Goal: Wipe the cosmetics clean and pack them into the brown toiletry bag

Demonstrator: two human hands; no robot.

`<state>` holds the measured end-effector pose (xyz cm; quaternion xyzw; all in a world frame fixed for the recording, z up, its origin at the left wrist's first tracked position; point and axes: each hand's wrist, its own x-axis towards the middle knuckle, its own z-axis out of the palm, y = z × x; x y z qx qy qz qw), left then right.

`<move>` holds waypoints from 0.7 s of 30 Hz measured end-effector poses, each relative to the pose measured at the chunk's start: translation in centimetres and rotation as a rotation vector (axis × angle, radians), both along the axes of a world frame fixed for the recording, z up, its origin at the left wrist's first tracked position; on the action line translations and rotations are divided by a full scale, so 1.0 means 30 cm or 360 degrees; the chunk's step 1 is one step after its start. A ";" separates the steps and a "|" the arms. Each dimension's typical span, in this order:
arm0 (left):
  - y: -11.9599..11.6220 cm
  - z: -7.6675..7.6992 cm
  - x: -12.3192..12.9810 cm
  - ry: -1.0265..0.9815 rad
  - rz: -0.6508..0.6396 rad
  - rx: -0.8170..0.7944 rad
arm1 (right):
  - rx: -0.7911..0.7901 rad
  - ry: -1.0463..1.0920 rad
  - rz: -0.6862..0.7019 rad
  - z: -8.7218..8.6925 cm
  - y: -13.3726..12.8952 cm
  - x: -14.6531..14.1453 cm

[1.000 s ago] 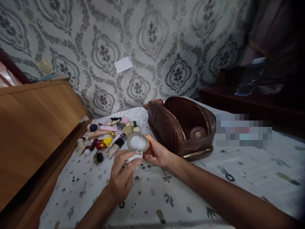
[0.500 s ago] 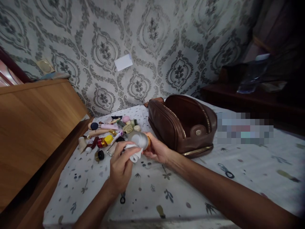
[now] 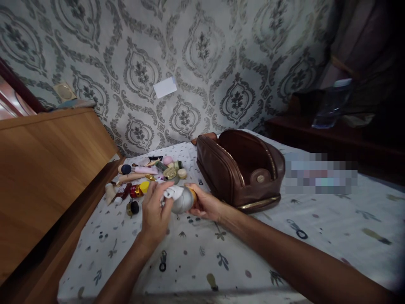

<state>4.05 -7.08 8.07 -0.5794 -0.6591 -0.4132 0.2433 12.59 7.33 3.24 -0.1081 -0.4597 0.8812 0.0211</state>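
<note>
My right hand [image 3: 204, 203] is closed round the orange end of a small container with a grey-silver rounded lid [image 3: 183, 200], held above the bed sheet. In my left hand [image 3: 157, 207] a folded white cloth [image 3: 173, 192] is pinched, pressed against the lid's upper left side. Just behind my hands lies a spread of toiletries, among them a yellow-capped red jar [image 3: 139, 190], a dark-capped small jar [image 3: 132, 207], and a pale round jar [image 3: 170, 173]. To the right stands a brown leather toiletry bag [image 3: 218, 177], its zipped top gaping.
A wooden board [image 3: 57, 156] borders the patterned sheet [image 3: 196, 270] on the left. Patterned wallpaper rises behind. At the right back, a clear plastic bottle [image 3: 332, 105] stands on a dark surface. A blurred-out patch lies right of the bag.
My left hand has moved the cloth from the lid's lower front to its upper left side. The container has tilted and dropped slightly in my right hand. The view has shifted a little.
</note>
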 end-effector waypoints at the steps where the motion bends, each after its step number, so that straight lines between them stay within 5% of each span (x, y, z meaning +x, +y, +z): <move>1: -0.001 -0.002 -0.010 0.0026 0.0063 -0.0021 | -0.0044 -0.0018 -0.0020 0.001 -0.001 0.000; 7: -0.052 -0.004 -0.010 0.0023 0.0241 -0.0343 | -0.0240 0.0061 -0.0370 0.008 0.000 -0.005; 11: -0.074 0.032 0.029 -0.0293 0.0119 -0.0526 | -0.0187 0.0138 -0.0355 0.000 -0.021 -0.005; 14: -0.070 0.059 0.026 -0.0454 0.0116 -0.0404 | -0.0006 0.0317 -0.0279 0.009 -0.047 0.004; 18: -0.080 0.072 -0.025 -0.0533 0.0205 -0.0321 | 0.0186 0.0578 -0.0315 0.079 -0.058 0.056; 21: -0.098 0.044 -0.083 -0.0535 0.0185 -0.0439 | 0.0400 0.0749 -0.0479 0.186 -0.027 0.145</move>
